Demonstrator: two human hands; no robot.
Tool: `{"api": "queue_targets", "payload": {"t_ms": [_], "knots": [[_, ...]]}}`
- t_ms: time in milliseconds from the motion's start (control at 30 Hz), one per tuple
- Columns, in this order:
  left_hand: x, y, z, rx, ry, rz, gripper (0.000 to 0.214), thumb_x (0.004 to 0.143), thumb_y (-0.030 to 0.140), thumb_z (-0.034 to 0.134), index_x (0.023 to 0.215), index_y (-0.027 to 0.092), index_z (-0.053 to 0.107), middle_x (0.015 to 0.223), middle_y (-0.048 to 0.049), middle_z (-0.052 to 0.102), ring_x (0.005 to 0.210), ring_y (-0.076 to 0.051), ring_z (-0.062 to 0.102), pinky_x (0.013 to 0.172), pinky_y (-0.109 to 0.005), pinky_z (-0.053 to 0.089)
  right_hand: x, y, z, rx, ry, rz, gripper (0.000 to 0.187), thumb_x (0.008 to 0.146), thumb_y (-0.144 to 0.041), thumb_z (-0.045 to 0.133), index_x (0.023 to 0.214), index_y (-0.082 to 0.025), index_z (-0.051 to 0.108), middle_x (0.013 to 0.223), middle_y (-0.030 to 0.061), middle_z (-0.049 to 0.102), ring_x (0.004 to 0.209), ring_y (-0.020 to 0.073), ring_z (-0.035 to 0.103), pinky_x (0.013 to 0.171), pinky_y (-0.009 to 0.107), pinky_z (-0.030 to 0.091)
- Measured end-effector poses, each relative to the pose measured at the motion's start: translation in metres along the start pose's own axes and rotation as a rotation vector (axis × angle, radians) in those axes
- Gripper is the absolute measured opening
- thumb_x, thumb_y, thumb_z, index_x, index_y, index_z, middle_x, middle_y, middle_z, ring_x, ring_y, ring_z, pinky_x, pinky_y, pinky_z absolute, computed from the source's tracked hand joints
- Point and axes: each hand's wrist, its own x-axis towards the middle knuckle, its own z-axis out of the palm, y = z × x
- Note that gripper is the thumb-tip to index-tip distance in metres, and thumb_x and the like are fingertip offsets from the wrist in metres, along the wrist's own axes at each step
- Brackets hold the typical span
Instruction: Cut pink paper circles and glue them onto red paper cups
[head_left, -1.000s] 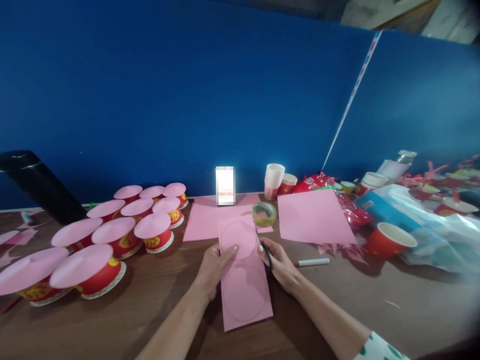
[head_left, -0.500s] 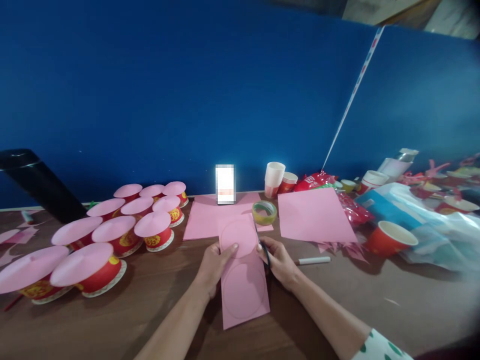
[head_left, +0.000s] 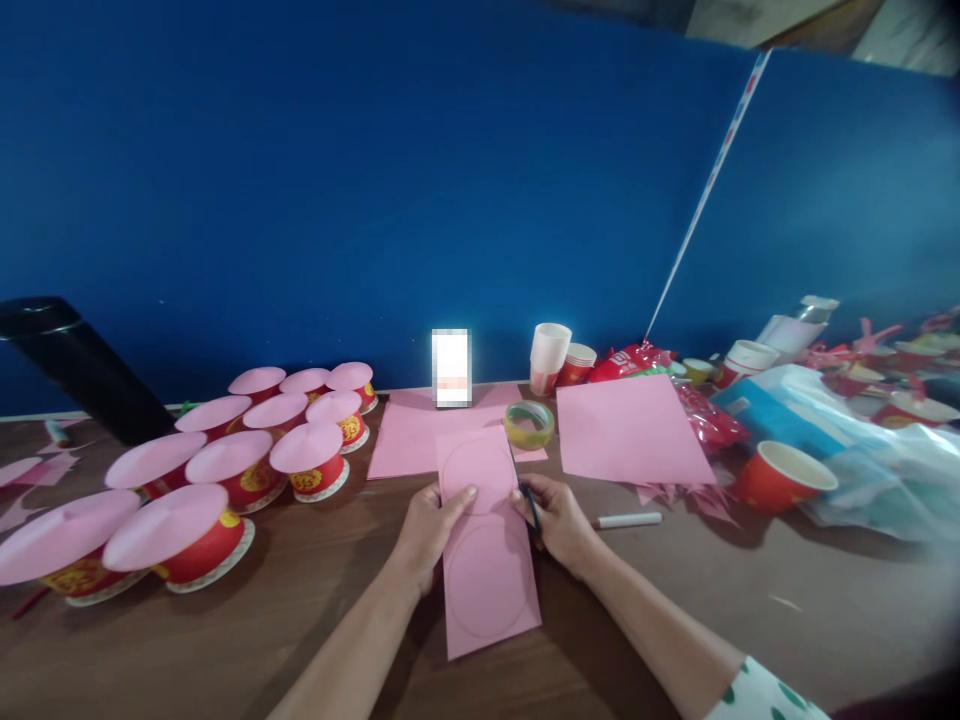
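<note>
A strip of pink paper with two circles drawn on it, one above the other, is held over the table. My left hand grips its left edge, thumb on top and fingers underneath. In my right hand is a pair of dark-handled scissors, upright along the strip's right edge near the upper circle. How far the blades are apart I cannot tell. Just beyond the strip's top right lies a roll of tape.
On the left stand several red paper cups with pink cone tops and a black flask. A lit phone stands at the back by stacked white cups. Rightward are pink sheets, a white marker, a red cup and plastic bags.
Almost nothing differs. The view has shifted very slightly; both hands keep the same hold on the strip and the scissors.
</note>
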Motion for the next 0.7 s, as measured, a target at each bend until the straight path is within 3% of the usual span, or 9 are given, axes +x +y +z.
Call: {"api": "queue_targets", "payload": {"t_ms": [200,400,700], "knots": [[0.0,0.002,0.0,-0.008,0.027,-0.007,0.039,0.059,0.037,0.074,0.084,0.009,0.065,0.074,-0.0096,0.07,0.059,-0.019,0.064,0.059,-0.03,0.051,-0.001,-0.005,-0.001,0.044,-0.007,-0.043,0.036,0.075,-0.047,0.061,0.091,-0.015,0.062,0.056,-0.0045,0.047,0.043,0.0054,0.033,0.036,0.017,0.028],[-0.001,0.004,0.001,-0.002,0.003,-0.008,0.041,0.061,0.037,0.073,0.088,0.008,0.065,0.078,-0.0116,0.07,0.061,-0.02,0.064,0.06,-0.032,0.051,-0.004,-0.011,-0.001,0.04,-0.065,-0.119,0.031,0.075,-0.042,0.063,0.086,-0.013,0.063,0.066,-0.0018,0.053,0.059,0.0089,0.041,0.053,0.02,0.032],[-0.001,0.002,0.0,0.001,-0.01,-0.007,0.037,0.062,0.037,0.072,0.086,0.009,0.066,0.078,-0.0109,0.07,0.06,-0.02,0.064,0.061,-0.031,0.051,-0.003,-0.012,0.0,0.05,-0.05,-0.072,0.029,0.069,-0.04,0.068,0.081,-0.014,0.065,0.062,-0.0019,0.053,0.056,0.0094,0.04,0.049,0.02,0.031]]}}
